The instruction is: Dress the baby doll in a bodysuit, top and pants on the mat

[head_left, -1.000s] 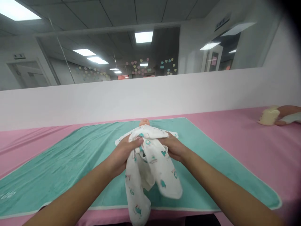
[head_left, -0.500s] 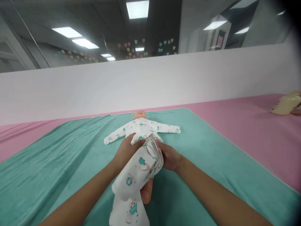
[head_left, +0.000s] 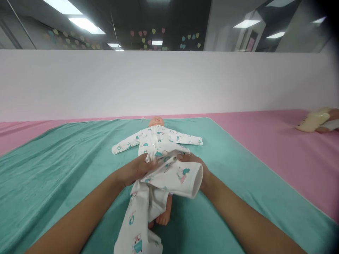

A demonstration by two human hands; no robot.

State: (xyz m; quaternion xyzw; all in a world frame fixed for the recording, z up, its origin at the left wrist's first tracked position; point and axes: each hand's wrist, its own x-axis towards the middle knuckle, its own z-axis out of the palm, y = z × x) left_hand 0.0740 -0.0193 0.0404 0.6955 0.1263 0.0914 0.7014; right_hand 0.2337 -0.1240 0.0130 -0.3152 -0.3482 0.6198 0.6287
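Head view shows soft white printed trousers [head_left: 169,178] held bunched over a doll's [head_left: 156,121] lower body, one tubular leg ending in a round open cuff, the other hanging creased. The left hand [head_left: 139,167] has its fingers curled tight on the cloth; the right hand [head_left: 197,162] pinches it, fingers partly hidden. Beneath spreads a plush, rippled teal blanket [head_left: 79,158] on the pink tabletop [head_left: 265,134]. Far right, another person's hand [head_left: 331,120] grips a pale yellow container [head_left: 314,121], contents indiscernible.

Left hand [head_left: 137,167] and right hand [head_left: 195,159] grip a printed garment [head_left: 171,176] over a doll [head_left: 156,121], head near the blanket's [head_left: 225,169] far edge.
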